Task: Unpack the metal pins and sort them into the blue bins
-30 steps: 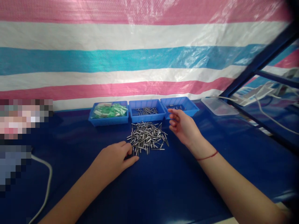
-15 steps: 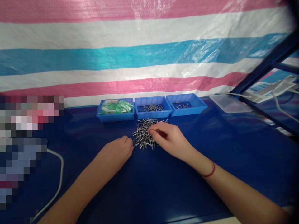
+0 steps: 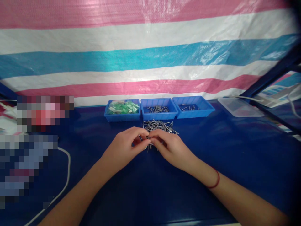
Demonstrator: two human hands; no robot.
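Note:
A heap of small metal pins (image 3: 160,126) lies on the dark blue table (image 3: 235,147) in front of three blue bins. My left hand (image 3: 124,147) and my right hand (image 3: 170,147) meet fingertip to fingertip over the near edge of the heap. Both are pinched together on small metal pins held between them. The left bin (image 3: 122,111) holds green pieces, the middle bin (image 3: 158,110) holds pins, and the right bin (image 3: 194,108) holds a few pins. A red thread circles my right wrist.
A striped pink, white and blue tarp hangs behind the bins. A clear plastic lid (image 3: 240,107) lies at the right, beside a dark blue frame bar (image 3: 272,75). A white cable (image 3: 63,182) curves across the table at the left.
My right hand came back from the right bin to the heap, and my left hand moved right from the table. Both now pinch together over the pins.

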